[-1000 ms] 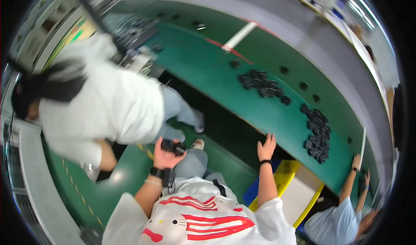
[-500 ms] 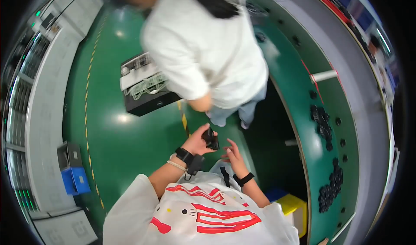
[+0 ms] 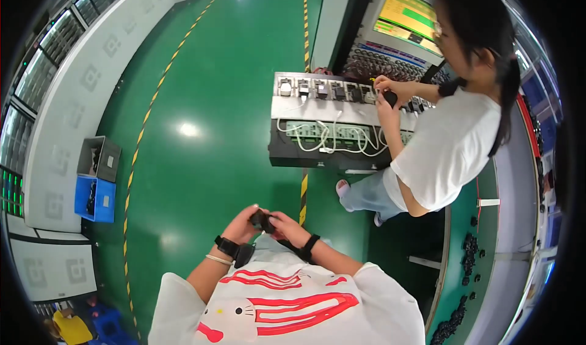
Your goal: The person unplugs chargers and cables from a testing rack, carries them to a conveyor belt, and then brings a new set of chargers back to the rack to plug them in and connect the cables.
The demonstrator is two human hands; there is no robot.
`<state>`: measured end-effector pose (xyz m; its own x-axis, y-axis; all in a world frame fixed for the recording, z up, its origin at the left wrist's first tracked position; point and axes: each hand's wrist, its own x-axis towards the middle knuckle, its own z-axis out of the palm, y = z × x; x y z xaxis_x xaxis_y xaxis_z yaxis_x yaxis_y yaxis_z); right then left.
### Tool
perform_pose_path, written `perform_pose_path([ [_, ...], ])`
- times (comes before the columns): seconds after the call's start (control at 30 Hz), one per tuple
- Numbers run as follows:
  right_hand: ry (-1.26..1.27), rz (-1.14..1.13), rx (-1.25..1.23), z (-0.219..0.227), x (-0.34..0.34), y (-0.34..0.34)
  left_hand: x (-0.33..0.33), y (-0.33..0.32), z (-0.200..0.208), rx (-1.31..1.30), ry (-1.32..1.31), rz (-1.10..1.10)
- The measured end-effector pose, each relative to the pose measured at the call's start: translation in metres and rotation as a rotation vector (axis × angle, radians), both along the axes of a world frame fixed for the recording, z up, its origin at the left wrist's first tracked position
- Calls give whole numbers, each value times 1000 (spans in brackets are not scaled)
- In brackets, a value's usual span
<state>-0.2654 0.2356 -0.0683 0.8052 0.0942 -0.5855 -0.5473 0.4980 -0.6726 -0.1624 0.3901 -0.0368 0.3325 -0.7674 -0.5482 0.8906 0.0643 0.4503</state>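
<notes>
In front of my body, both hands meet low over the green floor. My left hand is closed around small black blocks that look like power adapters. The fingers of my right hand close on the right side of these same blocks. Exactly how many pieces there are cannot be made out, as my fingers hide part of them. My left wrist carries a black strap with a small dark box; a black band is on the right wrist.
A co-worker stands at the right, holding a black piece at a test bench with plugged-in adapters and white cables. Grey and blue bins stand at the left. Black pieces lie on the green worktable at right.
My view has swung left, showing the bench fully. My right hand, earlier apart with spread fingers, has joined the left on the black blocks. The co-worker now appears farther right.
</notes>
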Motion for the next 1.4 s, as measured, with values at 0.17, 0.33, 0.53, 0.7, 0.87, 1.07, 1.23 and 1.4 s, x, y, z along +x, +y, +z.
perform_pose_path([
  [0.17,-33,-145,-33,14,79,10,63,39,-5,105,-78,413],
  [0.33,-160,-494,-127,38,143,-61,105,49,-22,30,-17,475],
  [0.53,-203,-563,-246,40,226,-120,148,9,-34,61,11,477],
  [0.7,-110,-287,-133,26,240,-92,197,-39,-21,85,-14,459],
  [0.87,-42,-179,-81,23,257,-91,266,-95,-12,61,-31,427],
  [1.07,-35,-144,-221,19,261,-112,310,-135,-32,130,59,219],
  [1.23,60,-474,-258,22,265,-121,360,-166,-54,226,129,121],
  [1.4,192,-780,-198,30,273,-123,423,-213,-60,81,-151,-48],
])
